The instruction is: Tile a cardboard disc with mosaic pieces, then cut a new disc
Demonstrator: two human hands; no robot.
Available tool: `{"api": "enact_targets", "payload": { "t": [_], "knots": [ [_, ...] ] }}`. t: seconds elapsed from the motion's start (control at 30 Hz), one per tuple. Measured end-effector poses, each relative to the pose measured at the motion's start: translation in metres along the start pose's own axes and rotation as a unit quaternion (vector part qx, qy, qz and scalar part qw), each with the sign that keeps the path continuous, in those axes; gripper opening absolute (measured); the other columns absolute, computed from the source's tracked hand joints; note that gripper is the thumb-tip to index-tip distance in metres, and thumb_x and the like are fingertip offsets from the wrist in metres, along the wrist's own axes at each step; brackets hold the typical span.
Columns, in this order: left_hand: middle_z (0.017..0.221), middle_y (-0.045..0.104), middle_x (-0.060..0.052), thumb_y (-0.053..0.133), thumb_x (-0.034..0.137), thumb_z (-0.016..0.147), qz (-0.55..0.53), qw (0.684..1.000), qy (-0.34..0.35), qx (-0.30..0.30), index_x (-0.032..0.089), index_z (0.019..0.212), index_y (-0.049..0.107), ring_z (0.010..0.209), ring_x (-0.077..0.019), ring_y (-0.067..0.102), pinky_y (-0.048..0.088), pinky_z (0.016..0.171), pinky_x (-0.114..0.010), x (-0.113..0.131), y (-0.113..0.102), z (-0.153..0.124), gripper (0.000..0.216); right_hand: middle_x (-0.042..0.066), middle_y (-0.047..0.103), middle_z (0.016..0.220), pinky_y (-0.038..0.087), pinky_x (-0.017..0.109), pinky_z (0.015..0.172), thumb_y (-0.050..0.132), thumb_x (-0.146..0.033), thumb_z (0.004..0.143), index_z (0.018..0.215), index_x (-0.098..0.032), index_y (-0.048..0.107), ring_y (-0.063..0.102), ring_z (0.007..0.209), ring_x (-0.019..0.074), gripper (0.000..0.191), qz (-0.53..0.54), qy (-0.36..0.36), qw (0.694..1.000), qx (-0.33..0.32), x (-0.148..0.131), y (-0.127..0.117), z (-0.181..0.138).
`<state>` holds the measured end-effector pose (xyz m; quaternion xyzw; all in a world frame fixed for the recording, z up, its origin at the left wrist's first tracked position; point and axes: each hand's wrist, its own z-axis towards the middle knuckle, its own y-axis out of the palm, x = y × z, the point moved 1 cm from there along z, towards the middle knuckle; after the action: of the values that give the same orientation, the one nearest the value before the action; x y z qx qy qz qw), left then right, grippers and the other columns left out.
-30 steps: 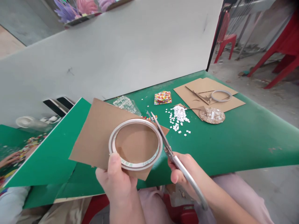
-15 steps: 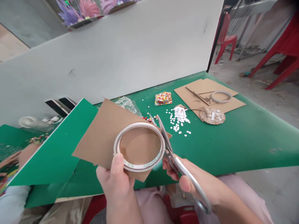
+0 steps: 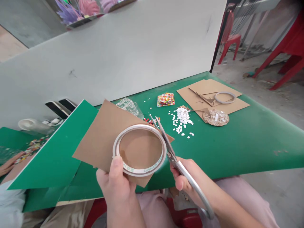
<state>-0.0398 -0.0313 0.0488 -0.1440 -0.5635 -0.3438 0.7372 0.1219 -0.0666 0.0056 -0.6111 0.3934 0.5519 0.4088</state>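
My left hand (image 3: 120,179) pinches a nearly used-up tape roll (image 3: 115,146) flat against a sheet of brown cardboard (image 3: 98,136), thumb on the ring and fingers beneath. The ring has green lettering on its inner wall. In my right hand (image 3: 190,175) are metal scissors (image 3: 174,160), fingers through the handles. Their blades lie along the right side of the ring, over the cardboard's edge, only slightly apart. Beyond the blade tips are small red and dark chips (image 3: 149,121), partly covered by the cardboard.
White square chips (image 3: 183,116) lie mid-table. A colourful patterned piece (image 3: 165,99) is behind them. To the right are cardboard sheets (image 3: 190,90), another ring (image 3: 225,97) and a chip-covered disc (image 3: 216,117). A green board (image 3: 57,152) slants at left, beside another person's hand (image 3: 10,164).
The scissor blades have drawn closer together, and my right fingers have closed with the handles. The ring and cardboard have shifted slightly left. At far left, the other person's hand has moved.
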Motion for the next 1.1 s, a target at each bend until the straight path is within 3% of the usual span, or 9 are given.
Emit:
{"api": "enact_targets", "payload": {
  "t": [0.37, 0.6, 0.73, 0.9, 1.1],
  "knots": [
    [0.075, 0.067, -0.001, 0.058, 0.016, 0.069, -0.017, 0.999, -0.016, -0.034, 0.014, 0.088, 0.065, 0.079, -0.0140, 0.064, 0.053, 0.069, -0.022, 0.002, 0.000, -0.001, 0.020, -0.005, 0.031, 0.056, 0.020, 0.021, 0.044, 0.030, -0.088, 0.055, 0.062, -0.018, 0.037, 0.022, 0.055, 0.0086, 0.070, -0.042, 0.031, 0.999, 0.012, -0.003, 0.000, 0.001],
    [0.079, 0.068, -0.002, 0.060, 0.016, 0.067, -0.027, 0.998, -0.039, -0.036, 0.014, 0.096, 0.065, 0.077, -0.0154, 0.065, 0.054, 0.064, -0.023, 0.001, -0.002, 0.003, 0.029, -0.005, 0.031, 0.056, 0.020, 0.021, 0.045, 0.030, -0.086, 0.056, 0.062, -0.018, 0.037, 0.023, 0.055, 0.0083, 0.069, -0.062, 0.023, 0.998, -0.005, 0.001, -0.007, -0.001],
    [0.082, 0.068, -0.002, 0.065, 0.017, 0.065, -0.013, 0.998, -0.044, -0.039, 0.015, 0.094, 0.065, 0.081, -0.0148, 0.064, 0.053, 0.065, -0.020, -0.004, -0.007, 0.004, 0.028, -0.002, 0.040, 0.068, 0.029, 0.021, 0.050, 0.026, -0.086, 0.058, 0.076, -0.018, 0.043, 0.031, 0.060, 0.0104, 0.073, 0.007, -0.017, 0.998, -0.063, -0.001, -0.009, -0.005],
    [0.091, 0.066, -0.003, 0.070, 0.021, 0.059, 0.037, 0.998, -0.054, -0.011, 0.017, 0.092, 0.064, 0.088, -0.0172, 0.061, 0.052, 0.061, -0.020, -0.007, -0.011, 0.003, 0.033, 0.002, 0.045, 0.082, 0.037, 0.024, 0.058, 0.031, -0.085, 0.059, 0.098, -0.018, 0.046, 0.036, 0.067, 0.0131, 0.079, 0.029, -0.013, 0.993, -0.116, -0.005, -0.013, -0.010],
    [0.083, 0.065, -0.005, 0.062, 0.029, 0.065, 0.049, 0.991, -0.086, -0.093, 0.018, 0.090, 0.062, 0.083, -0.0219, 0.063, 0.054, 0.071, -0.034, -0.001, -0.008, 0.002, 0.027, -0.003, 0.040, 0.071, 0.030, 0.022, 0.053, 0.033, -0.085, 0.056, 0.080, -0.019, 0.041, 0.030, 0.061, 0.0103, 0.071, -0.027, 0.001, 0.996, -0.084, -0.006, -0.013, -0.010]
  ]
}}
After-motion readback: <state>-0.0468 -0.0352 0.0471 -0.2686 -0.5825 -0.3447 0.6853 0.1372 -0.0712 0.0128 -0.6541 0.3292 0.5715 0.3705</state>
